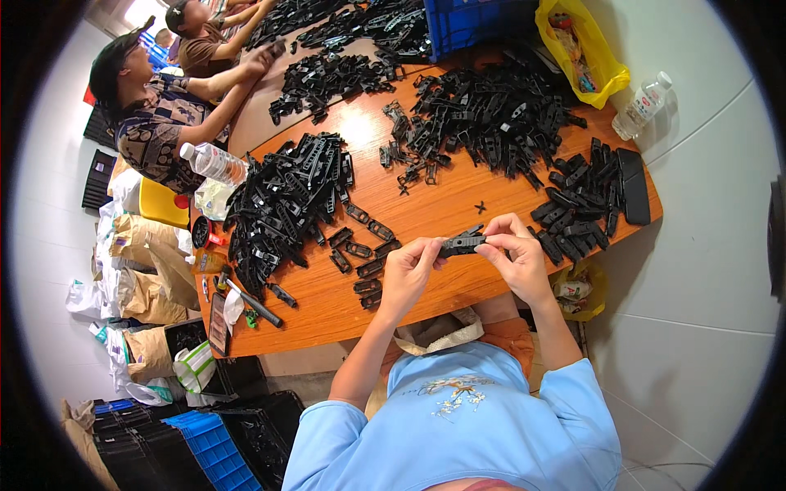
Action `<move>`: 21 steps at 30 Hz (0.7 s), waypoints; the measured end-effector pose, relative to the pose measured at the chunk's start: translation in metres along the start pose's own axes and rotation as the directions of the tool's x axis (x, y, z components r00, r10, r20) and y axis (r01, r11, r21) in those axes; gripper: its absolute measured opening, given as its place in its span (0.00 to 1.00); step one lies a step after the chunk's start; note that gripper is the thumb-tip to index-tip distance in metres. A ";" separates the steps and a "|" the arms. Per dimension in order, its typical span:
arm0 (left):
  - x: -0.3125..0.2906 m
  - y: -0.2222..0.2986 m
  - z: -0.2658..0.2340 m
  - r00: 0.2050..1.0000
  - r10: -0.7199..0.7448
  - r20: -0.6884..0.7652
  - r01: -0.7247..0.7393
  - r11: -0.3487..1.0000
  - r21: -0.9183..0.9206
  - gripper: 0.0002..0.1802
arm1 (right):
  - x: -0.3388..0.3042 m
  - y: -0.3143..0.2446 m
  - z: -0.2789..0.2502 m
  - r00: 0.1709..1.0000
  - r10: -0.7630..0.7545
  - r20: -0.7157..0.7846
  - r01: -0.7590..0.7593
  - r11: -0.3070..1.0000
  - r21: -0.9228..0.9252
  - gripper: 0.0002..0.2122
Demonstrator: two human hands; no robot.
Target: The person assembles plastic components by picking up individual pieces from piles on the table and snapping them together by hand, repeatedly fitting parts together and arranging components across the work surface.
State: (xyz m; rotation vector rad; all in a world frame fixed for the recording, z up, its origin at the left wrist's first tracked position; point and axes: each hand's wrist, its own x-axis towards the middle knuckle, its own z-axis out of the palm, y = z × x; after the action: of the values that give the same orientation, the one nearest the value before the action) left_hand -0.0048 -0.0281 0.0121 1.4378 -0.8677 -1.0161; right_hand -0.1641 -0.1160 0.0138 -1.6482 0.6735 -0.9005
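At the table point(360, 176), between black heaps point(291, 200), using left hand point(409, 266) and right hand point(520, 254) to pinch a black part point(463, 244).
Held over the near side, in narrow fingertip grips at opposite ends; best kept steady and aligned, pressed lightly and evenly without twisting, to avoid slips.

Yellow bag point(604, 67) beside a bottle point(641, 108) (white-capped).

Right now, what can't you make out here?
Head view:
Held black plastic part: ends covered by left hand and right hand.
Lower yellow bag: top hidden behind wooden tabletop.
Left black pile: bottom buried under upper pieces.
Dark item held by co-worker: too blurred.
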 end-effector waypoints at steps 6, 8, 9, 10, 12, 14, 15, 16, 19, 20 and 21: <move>-0.006 0.000 -0.007 0.996 0.046 0.075 -0.048 0.998 0.029 0.14 | -0.004 0.014 -0.003 0.996 0.031 0.083 -0.050 0.971 0.235 0.07; -0.011 -0.001 -0.010 0.994 0.054 0.097 -0.058 0.998 0.036 0.14 | -0.006 0.010 -0.003 0.977 0.185 0.104 -0.212 0.871 0.444 0.13; -0.013 -0.002 -0.011 0.991 0.063 0.120 -0.068 0.997 0.043 0.14 | -0.006 0.006 -0.004 0.977 0.186 0.104 -0.213 0.870 0.445 0.13; -0.016 -0.004 -0.012 0.991 0.062 0.119 -0.067 0.997 0.043 0.14 | -0.007 0.001 -0.005 0.941 0.259 0.216 -0.331 0.833 0.444 0.15; -0.019 -0.007 -0.015 0.993 0.050 0.110 -0.060 0.994 0.094 0.13 | -0.010 0.000 -0.004 0.887 0.325 0.328 -0.446 0.786 0.429 0.18; -0.023 -0.008 -0.015 0.992 0.030 0.126 -0.046 0.991 0.123 0.13 | -0.017 0.001 -0.002 0.901 0.304 0.311 -0.399 0.861 0.315 0.16; -0.025 -0.009 -0.015 0.990 0.010 0.140 -0.032 0.988 0.153 0.13 | -0.023 0.007 0.000 0.913 0.328 0.241 -0.390 0.875 0.287 0.13; -0.028 -0.011 -0.015 0.990 0.010 0.139 -0.032 0.988 0.154 0.13 | -0.026 0.006 0.001 0.913 0.327 0.243 -0.390 0.875 0.287 0.13; -0.037 -0.014 -0.014 0.991 -0.058 0.117 0.041 0.990 0.138 0.11 | -0.031 0.004 0.003 0.936 0.294 0.193 -0.319 0.941 0.114 0.11; -0.040 -0.015 -0.013 0.991 -0.058 0.117 0.042 0.990 0.138 0.11 | -0.033 0.003 0.004 0.936 0.295 0.193 -0.319 0.941 0.114 0.11; -0.044 -0.015 -0.011 0.990 0.011 0.142 -0.028 0.993 0.119 0.10 | -0.033 0.001 0.005 0.949 0.230 0.214 -0.251 0.965 0.078 0.11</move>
State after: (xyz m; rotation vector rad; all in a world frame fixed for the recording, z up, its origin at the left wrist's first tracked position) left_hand -0.0107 0.0182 0.0020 1.4681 -1.0596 -1.0761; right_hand -0.1785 -0.0871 0.0050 -1.5020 0.6576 -0.5727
